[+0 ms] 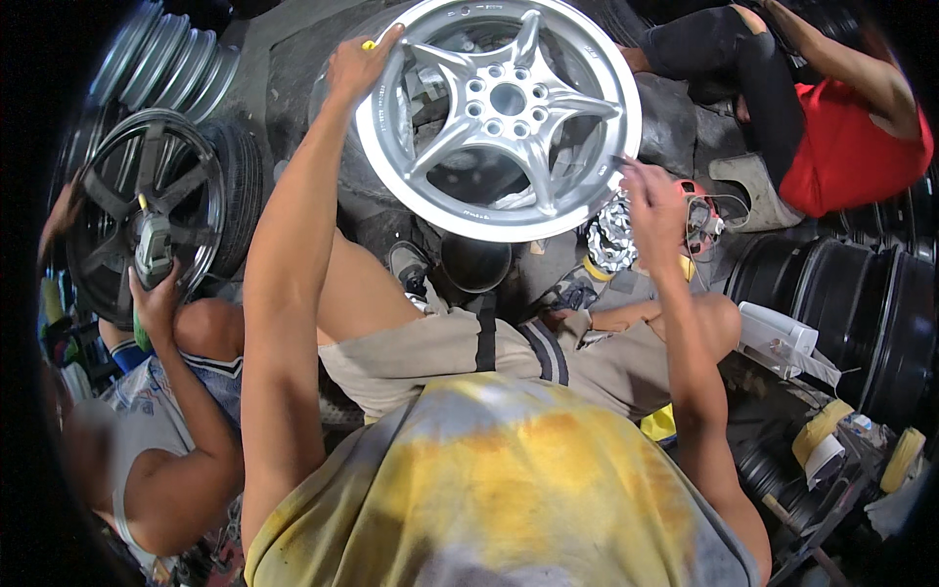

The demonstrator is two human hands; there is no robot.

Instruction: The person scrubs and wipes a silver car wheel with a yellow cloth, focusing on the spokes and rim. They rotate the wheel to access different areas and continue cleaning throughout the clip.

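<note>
Wheel (509, 80) lies between left grip (360, 67) (clasping rim (370, 127)) and right grip (654, 199), pinching dark tool (618, 161).

Silver five-spoke alloy wheel (508, 124) in grip

The left hand (358, 67) clasps one edge; the right hand (657, 203) holds a small dark object (620, 162) at the opposite edge. Left of both, a co-worker (191, 479) holds a dark wheel (186, 184).

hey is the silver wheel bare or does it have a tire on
Bare: the silver wheel has its visible outer lip exposed, with no tire fitted around it.
</note>
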